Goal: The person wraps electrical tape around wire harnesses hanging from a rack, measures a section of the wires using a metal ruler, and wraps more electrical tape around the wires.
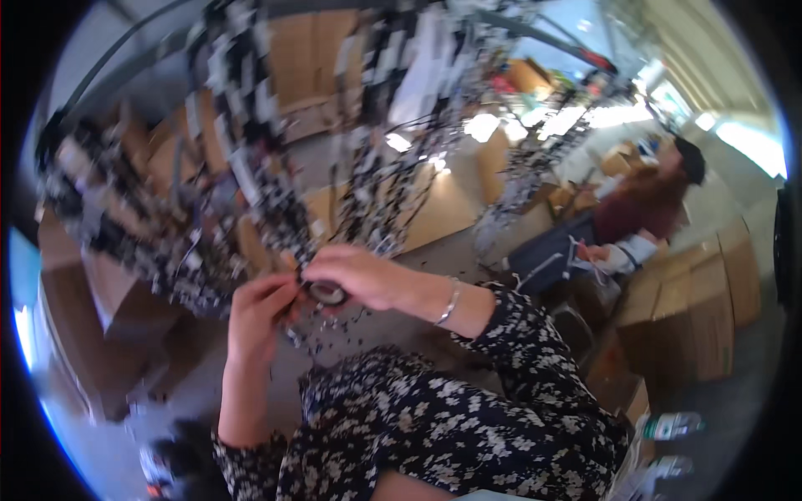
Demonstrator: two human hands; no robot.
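Observation:
My right hand (355,271) is closed around a roll of black tape (326,292), its fingers reaching left toward the other hand. My left hand (261,311) meets it, thumb and fingers pinched together; what sits between these fingertips is too blurred to name. Both hands are at the lower end of a hanging bundle of black-and-white strands (280,209), which looks like cabling with many small light pieces. Other such bundles (376,159) hang beside it, smeared by motion.
A dark curved frame (159,52) carries the bundles. Cardboard boxes stand at left (100,334) and right (681,321). Another person (639,209) in a dark red top and cap is at the right. Plastic bottles (672,426) lie at lower right. Small dark scraps litter the floor.

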